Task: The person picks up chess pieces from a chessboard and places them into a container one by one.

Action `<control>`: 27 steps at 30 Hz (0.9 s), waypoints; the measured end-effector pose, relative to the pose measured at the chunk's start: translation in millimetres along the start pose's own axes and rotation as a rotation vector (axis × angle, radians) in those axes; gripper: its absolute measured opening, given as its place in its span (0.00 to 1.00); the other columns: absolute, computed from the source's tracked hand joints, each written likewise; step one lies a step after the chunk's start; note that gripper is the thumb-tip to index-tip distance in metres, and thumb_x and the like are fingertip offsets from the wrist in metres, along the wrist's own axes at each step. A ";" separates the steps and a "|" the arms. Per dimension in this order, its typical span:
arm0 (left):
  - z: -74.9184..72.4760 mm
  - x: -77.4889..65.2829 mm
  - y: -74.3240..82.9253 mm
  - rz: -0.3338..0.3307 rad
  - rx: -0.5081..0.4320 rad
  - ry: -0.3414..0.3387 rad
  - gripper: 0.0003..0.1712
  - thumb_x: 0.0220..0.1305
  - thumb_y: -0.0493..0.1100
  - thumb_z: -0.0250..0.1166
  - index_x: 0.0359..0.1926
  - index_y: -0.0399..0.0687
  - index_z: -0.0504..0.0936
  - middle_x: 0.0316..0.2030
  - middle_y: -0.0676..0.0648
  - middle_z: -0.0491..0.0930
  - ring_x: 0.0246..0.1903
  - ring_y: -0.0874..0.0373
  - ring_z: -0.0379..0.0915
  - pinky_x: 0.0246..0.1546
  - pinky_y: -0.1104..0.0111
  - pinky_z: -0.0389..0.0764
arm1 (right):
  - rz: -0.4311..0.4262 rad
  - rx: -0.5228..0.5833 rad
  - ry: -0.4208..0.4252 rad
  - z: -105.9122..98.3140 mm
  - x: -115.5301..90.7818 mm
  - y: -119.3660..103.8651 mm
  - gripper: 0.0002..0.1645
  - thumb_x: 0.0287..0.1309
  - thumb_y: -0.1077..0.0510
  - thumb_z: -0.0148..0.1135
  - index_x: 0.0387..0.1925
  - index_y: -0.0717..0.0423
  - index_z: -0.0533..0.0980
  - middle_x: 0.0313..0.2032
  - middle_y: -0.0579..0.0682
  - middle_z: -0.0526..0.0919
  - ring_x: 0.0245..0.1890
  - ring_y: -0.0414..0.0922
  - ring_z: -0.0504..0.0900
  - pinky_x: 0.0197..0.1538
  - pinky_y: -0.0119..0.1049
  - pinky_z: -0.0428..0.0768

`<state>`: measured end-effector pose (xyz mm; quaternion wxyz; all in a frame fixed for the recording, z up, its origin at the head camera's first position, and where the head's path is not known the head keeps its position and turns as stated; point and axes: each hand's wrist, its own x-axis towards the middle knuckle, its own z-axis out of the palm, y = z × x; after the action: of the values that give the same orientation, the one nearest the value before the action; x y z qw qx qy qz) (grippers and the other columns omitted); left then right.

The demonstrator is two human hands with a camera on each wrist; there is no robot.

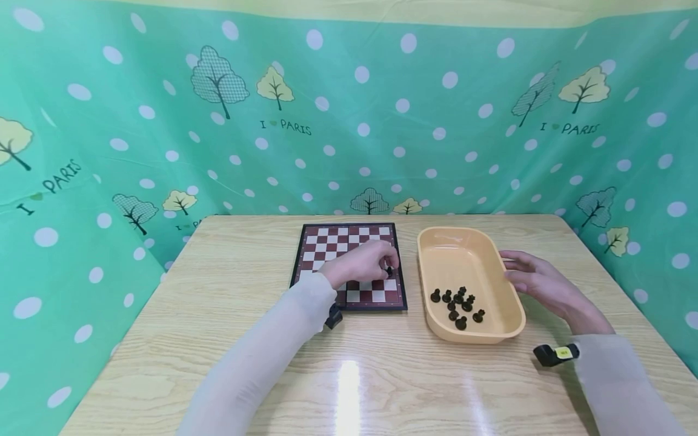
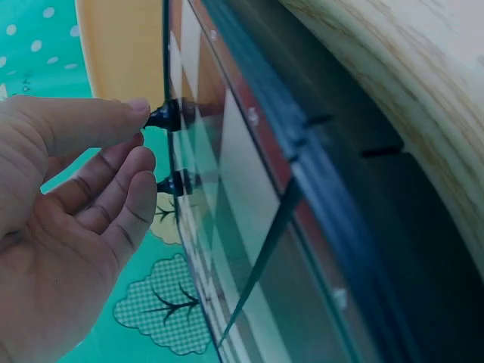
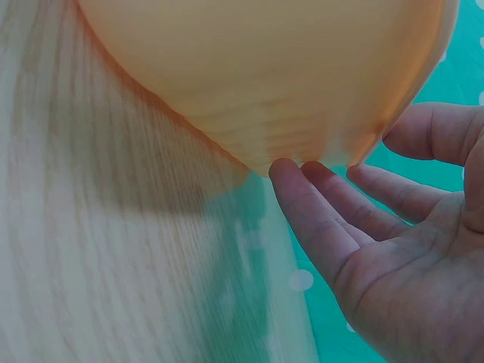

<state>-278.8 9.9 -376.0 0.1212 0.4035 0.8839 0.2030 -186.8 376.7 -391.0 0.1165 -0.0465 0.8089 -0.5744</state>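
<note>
On the chessboard (image 1: 389, 295), my left hand (image 1: 364, 261) pinches a small black chess piece (image 2: 165, 115) by its top, and the base of the piece is at the squares. A second black chess piece (image 2: 175, 182) stands close by on the board, near my curled lower fingers. My right hand (image 1: 537, 280) is at the outer right side of an orange-yellow plastic tub (image 1: 463, 254). Its loosely bent fingers (image 3: 318, 219) touch the tub's wall near the rim. Several black chess pieces (image 1: 460, 324) lie or stand in the near part of the tub.
The board and tub sit side by side on a light wood table (image 1: 229, 260). A green dotted curtain (image 1: 349, 79) with printed trees hangs behind and at both sides. Black wrist cameras are on both wrists, the right one (image 1: 551, 355) beside the tub's near corner.
</note>
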 end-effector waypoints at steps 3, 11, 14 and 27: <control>1.5 1.5 -2.1 -0.011 -0.010 0.008 0.12 0.53 0.30 0.65 0.39 0.46 0.82 0.38 0.53 0.78 0.35 0.63 0.73 0.37 0.74 0.75 | -0.004 -0.004 -0.003 0.6 -0.2 -1.1 0.38 0.68 0.60 0.51 0.71 0.69 0.47 0.63 0.74 0.59 0.48 0.37 0.78 0.48 0.30 0.78; 5.5 3.5 -5.6 -0.045 -0.015 0.010 0.11 0.55 0.30 0.64 0.38 0.48 0.82 0.35 0.54 0.78 0.34 0.62 0.72 0.36 0.73 0.75 | -0.001 -0.014 -0.002 1.7 -1.4 -3.6 0.38 0.68 0.60 0.51 0.71 0.69 0.46 0.63 0.74 0.60 0.48 0.37 0.78 0.48 0.30 0.78; 6.6 3.9 -5.6 -0.053 -0.010 0.009 0.10 0.56 0.31 0.64 0.37 0.49 0.81 0.35 0.55 0.78 0.34 0.62 0.72 0.36 0.73 0.75 | 0.001 -0.018 -0.003 1.3 -1.1 -3.1 0.38 0.68 0.59 0.51 0.71 0.69 0.46 0.63 0.74 0.60 0.48 0.37 0.78 0.48 0.30 0.78; 9.3 5.9 -4.8 -0.060 0.013 0.008 0.08 0.58 0.32 0.62 0.35 0.50 0.81 0.33 0.55 0.77 0.33 0.61 0.72 0.35 0.73 0.74 | 0.020 -0.013 0.000 0.7 0.0 -2.7 0.39 0.68 0.60 0.51 0.71 0.68 0.46 0.63 0.73 0.59 0.48 0.36 0.78 0.48 0.29 0.78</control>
<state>-282.3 14.0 -386.8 0.1213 0.3767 0.8974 0.1951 -186.8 375.1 -388.7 0.1218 -0.0390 0.8131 -0.5679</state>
